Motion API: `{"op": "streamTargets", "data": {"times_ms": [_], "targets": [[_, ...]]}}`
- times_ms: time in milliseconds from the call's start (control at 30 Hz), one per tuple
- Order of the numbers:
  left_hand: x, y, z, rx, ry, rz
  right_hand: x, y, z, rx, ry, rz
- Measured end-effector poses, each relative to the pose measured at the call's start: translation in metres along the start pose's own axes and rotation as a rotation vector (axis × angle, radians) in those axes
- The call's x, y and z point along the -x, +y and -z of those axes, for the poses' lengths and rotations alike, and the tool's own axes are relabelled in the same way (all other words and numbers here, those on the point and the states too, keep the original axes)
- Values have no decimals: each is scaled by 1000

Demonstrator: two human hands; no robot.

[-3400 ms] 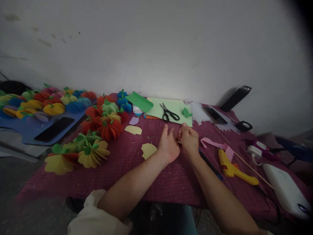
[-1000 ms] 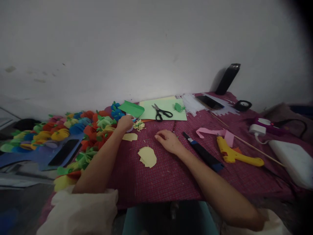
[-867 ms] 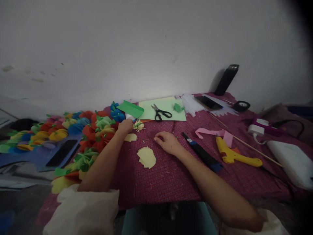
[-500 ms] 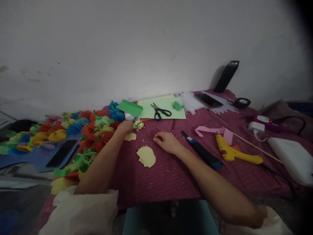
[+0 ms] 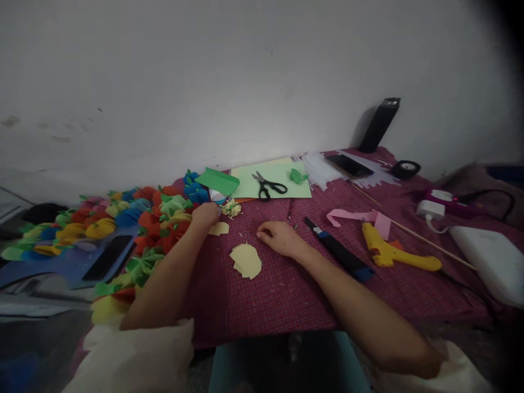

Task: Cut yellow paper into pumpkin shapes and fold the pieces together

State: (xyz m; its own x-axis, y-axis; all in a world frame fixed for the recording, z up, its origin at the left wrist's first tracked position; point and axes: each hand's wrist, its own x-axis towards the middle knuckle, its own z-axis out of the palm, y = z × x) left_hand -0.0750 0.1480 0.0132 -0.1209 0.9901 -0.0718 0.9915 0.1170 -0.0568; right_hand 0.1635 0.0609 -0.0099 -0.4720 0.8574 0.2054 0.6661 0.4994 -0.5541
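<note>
My left hand (image 5: 206, 214) reaches to the far left of the cloth, beside a small heap of pale yellow paper scraps (image 5: 231, 208). Its fingers point away from me and are mostly hidden, so I cannot see what they hold, if anything. A cut yellow paper piece (image 5: 219, 228) lies just under its near side. My right hand (image 5: 279, 238) rests on the cloth, fingers loosely curved with a gap at the thumb and nothing in them. Between my forearms lies a small stack of rounded yellow paper pieces (image 5: 246, 261). Black-handled scissors (image 5: 269, 186) lie on pale green sheets (image 5: 243, 176).
Colourful paper pumpkin shapes (image 5: 100, 228) crowd the left side around a phone (image 5: 107, 257). At right lie a dark-blue-handled tool (image 5: 341, 254), a yellow glue gun (image 5: 399, 257), pink paper strip (image 5: 347, 216) and a wooden stick (image 5: 426, 240). A black bottle (image 5: 380, 125) stands by the wall.
My left hand has shifted very slightly to the left, showing a bit more of the scraps and a blue-edged object behind it. The view has turned a little; my right hand stays put.
</note>
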Motion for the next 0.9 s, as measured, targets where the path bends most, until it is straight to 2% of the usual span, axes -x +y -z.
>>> {"op": "streamTargets", "data": {"times_ms": [167,367,567,700,833,900], "targets": [[2,7,-11,-10,-1,69,0,1,0,20,-28,4],[-6,0,-9,27,-36,107,0,-1,0,35,-50,9],[1,2,-5,64,12,99,1,-1,1,53,-68,9],[13,1,9,64,115,108,1,-2,1,57,-75,5],[25,-8,36,74,242,94,1,-3,2,56,-69,1],[33,-12,46,154,279,76,1,-3,3,55,-59,-3]]}}
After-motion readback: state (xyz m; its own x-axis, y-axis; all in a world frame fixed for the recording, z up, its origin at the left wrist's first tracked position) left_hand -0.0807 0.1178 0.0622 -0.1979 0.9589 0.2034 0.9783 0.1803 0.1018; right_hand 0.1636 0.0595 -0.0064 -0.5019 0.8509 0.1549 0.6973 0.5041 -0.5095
